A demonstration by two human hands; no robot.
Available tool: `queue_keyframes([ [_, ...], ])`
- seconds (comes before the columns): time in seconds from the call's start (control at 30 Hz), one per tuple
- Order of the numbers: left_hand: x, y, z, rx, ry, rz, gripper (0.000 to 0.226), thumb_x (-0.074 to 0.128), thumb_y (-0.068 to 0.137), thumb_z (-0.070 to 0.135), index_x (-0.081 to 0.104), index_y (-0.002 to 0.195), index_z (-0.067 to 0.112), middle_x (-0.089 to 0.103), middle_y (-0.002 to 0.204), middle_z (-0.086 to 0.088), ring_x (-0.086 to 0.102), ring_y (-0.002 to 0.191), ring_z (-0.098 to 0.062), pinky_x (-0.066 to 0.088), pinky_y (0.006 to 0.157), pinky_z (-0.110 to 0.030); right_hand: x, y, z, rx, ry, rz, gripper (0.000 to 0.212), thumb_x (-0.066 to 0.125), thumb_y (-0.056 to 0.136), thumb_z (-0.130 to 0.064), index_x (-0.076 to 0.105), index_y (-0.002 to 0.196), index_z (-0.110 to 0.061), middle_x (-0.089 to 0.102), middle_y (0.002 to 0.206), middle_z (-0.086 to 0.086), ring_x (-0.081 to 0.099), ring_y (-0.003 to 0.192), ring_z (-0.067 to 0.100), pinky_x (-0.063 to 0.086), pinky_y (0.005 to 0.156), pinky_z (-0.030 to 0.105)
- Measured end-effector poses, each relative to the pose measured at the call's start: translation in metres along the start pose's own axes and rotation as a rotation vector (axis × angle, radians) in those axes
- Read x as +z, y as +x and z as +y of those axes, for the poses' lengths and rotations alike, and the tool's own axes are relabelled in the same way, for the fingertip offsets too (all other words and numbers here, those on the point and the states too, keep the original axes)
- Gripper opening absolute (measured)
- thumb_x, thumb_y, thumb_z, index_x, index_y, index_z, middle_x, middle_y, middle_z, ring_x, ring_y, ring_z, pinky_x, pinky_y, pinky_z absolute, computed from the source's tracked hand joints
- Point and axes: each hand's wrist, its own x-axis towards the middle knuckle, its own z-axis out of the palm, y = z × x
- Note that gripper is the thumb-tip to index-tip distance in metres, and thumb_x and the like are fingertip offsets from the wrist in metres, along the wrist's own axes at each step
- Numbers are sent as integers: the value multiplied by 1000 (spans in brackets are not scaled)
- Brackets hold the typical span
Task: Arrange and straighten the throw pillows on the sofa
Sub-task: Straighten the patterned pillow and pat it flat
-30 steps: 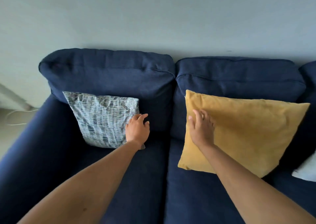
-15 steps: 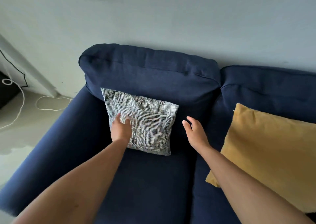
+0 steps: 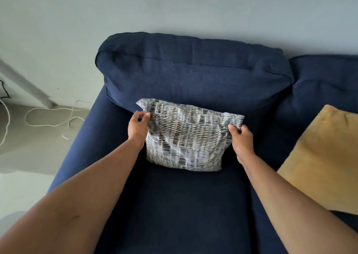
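Pale grey wall (image 3: 174, 7) rose behind a navy blue sofa (image 3: 174, 205), whose fat back cushion (image 3: 193, 73) filled the middle of the view. Against the foot of that back cushion stood the patterned pillow (image 3: 184, 137), a small square one covered in dark dashes on a light ground, its lower edge resting on the seat and its top leaning toward the cushion. Both hands were on it. The left hand (image 3: 136, 129) was closed in a pinch on the pillow's upper left corner, thumb and fingertips drawn together around a fold of the fabric. The right hand (image 3: 241, 140) gripped the pillow's right edge just below the upper right corner, fingers curled over the cloth. So the pillow sat between the two hands, with both bare forearms running back toward the camera on either side of it. Creases ran diagonally across the cover from the left-hand pinch.

To the right of the patterned pillow, well apart from it, a mustard yellow pillow (image 3: 319, 156) leaned on the next seat, partly cut off by the frame edge. Left of the sofa's arm, white cord (image 3: 48, 118) lay looped on the grey floor (image 3: 29, 147). No brand, label or readable writing showed on either pillow or on the sofa.
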Motion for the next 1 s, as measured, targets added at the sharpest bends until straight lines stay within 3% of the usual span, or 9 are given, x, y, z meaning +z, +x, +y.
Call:
queue_keyframes([
  [0.1,-2,5,-2,14,-55,-33,13,64,98,29,53,98,22,59,90,5,56,89,-15,47,75,-24,3,-10,0,-21,-17,89,21,60,96,-30,63,106,-12,69,106,5,65,97,20,47,83,32],
  [0.23,-9,8,3,-5,-168,-182,28,67,96,17,57,122,20,69,112,3,68,104,-19,55,85,-32,0,-19,-1,-15,-49,142,22,61,96,-28,62,104,-8,69,106,11,65,98,26,52,90,42],
  [0.33,-11,13,8,-14,-143,-204,10,66,96,22,74,102,19,78,96,3,73,100,-23,59,86,-35,-4,-23,-6,-26,-32,173,19,61,96,-29,62,98,-10,69,100,8,64,93,23,52,81,39],
  [0.43,-10,20,19,8,-172,-183,12,66,95,30,77,91,28,79,92,7,74,87,-9,58,79,-32,-10,-23,-16,-73,16,215,16,62,95,-31,58,83,-22,66,88,-4,62,80,11,46,68,28],
  [0.5,-7,23,27,42,-166,-176,14,66,94,34,77,84,34,78,86,11,72,79,-4,56,72,-27,-12,-21,-19,-92,3,228,18,62,95,-33,57,80,-24,65,85,-6,61,77,8,46,69,28],
  [0.63,0,25,23,28,-78,-172,9,68,93,31,72,86,27,74,78,11,68,76,-8,54,75,-31,-11,-16,-7,-31,-53,207,23,61,95,-35,63,99,-12,68,99,4,64,91,20,52,85,39],
  [0.77,0,26,15,6,-92,-244,16,70,93,32,68,102,20,75,100,-1,70,95,-17,53,89,-33,-6,-11,-4,-9,-21,166,22,63,95,-28,66,107,-10,71,106,7,67,98,24,53,89,42],
  [0.87,1,29,20,53,-88,-162,13,69,93,33,67,96,20,74,94,0,69,89,-15,54,84,-33,-7,-2,-13,-21,-36,193,18,60,96,-21,66,95,-5,72,100,15,68,96,30,54,91,49],
  [1.0,6,35,34,74,-104,16,14,65,96,34,62,89,22,65,80,7,56,70,-7,49,67,-25,-12,11,-25,-47,-28,268,25,57,97,-20,60,96,4,68,102,26,65,86,26,51,81,39],
])
